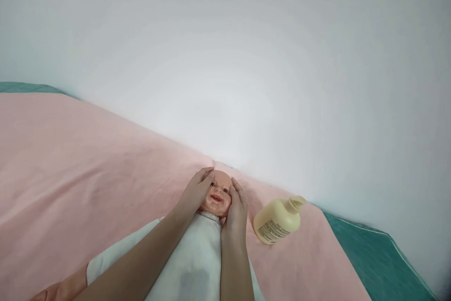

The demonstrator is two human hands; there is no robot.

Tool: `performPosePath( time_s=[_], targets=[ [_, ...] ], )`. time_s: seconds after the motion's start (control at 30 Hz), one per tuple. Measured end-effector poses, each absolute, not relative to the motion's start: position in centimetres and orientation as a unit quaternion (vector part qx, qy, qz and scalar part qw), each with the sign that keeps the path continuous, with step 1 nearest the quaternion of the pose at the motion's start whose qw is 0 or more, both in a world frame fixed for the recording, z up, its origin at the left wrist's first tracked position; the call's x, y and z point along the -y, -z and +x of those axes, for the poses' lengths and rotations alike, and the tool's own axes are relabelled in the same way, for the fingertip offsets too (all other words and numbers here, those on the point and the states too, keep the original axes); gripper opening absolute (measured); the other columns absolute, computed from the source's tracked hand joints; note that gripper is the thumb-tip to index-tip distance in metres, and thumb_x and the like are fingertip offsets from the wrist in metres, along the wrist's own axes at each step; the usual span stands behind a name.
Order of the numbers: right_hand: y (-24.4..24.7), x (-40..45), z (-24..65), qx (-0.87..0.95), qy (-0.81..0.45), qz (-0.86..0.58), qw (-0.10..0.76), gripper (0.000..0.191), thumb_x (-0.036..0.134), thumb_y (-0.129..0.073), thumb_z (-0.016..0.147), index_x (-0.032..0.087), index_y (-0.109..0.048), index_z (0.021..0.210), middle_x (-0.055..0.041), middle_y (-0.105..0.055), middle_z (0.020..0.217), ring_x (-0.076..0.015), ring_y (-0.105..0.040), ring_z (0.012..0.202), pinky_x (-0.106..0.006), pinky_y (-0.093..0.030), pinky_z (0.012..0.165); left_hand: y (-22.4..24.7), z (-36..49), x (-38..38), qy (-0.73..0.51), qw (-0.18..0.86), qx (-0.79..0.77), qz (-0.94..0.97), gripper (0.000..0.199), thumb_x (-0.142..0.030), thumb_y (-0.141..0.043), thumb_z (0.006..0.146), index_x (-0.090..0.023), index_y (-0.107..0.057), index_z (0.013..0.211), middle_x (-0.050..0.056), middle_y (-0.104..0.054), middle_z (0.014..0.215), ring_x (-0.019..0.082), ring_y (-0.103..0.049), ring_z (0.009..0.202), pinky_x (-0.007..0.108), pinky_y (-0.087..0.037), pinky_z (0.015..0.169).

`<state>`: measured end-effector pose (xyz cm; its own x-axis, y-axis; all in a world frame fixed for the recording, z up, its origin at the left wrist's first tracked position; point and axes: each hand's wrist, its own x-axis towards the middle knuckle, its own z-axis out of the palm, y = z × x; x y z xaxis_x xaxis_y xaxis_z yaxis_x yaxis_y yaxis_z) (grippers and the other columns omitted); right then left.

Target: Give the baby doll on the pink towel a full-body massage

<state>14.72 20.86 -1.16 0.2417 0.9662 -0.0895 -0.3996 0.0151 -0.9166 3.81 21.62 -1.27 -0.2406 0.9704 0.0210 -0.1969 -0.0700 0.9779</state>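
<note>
A baby doll (216,199) with a smiling mouth lies on its back in a white garment (197,249). Around one side of its head my left hand (198,191) is cupped, its thumb near the doll's eye. On the opposite side, my right hand (237,207) cups the cheek and temple with the fingers bent along the head. Together both hands hold the head between them. Part of the doll's arm (66,288) shows at the lower left, beneath my left forearm.
To the right of my right hand stands a yellow pump bottle (276,220), leaning in view, with dark print on its label. A pink sheet (88,165) lies under everything. Green cloth (373,254) shows at the right edge, and a pale wall (225,66) rises behind.
</note>
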Motion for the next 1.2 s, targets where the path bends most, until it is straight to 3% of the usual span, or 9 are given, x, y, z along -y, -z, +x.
performPosePath(
  time_s=[0.93,1.2],
  targets=[
    [1.51,-21.33,14.73,0.308,-0.526,-0.465,0.642,0.047,0.034,-0.067,0.065,0.021,-0.065,0.110,-0.0059,-0.065,0.117,-0.0243,-0.061,0.107,-0.034,-0.052,0.087,1.34,3.85,-21.69,-0.620,0.476,-0.490,0.386,0.040,-0.034,-0.053,0.079,-0.017,-0.059,0.114,0.011,-0.062,0.117,0.025,-0.058,0.109,0.036,-0.043,0.096],
    [1.55,-21.29,14.72,0.305,-0.529,-0.458,0.646,0.046,0.033,-0.067,0.065,0.020,-0.065,0.109,-0.0057,-0.065,0.117,-0.0239,-0.061,0.108,-0.035,-0.050,0.093,1.31,3.84,-21.70,-0.623,0.470,-0.489,0.389,0.038,-0.034,-0.053,0.078,-0.017,-0.059,0.112,0.010,-0.063,0.116,0.024,-0.058,0.109,0.034,-0.043,0.095]
  ],
)
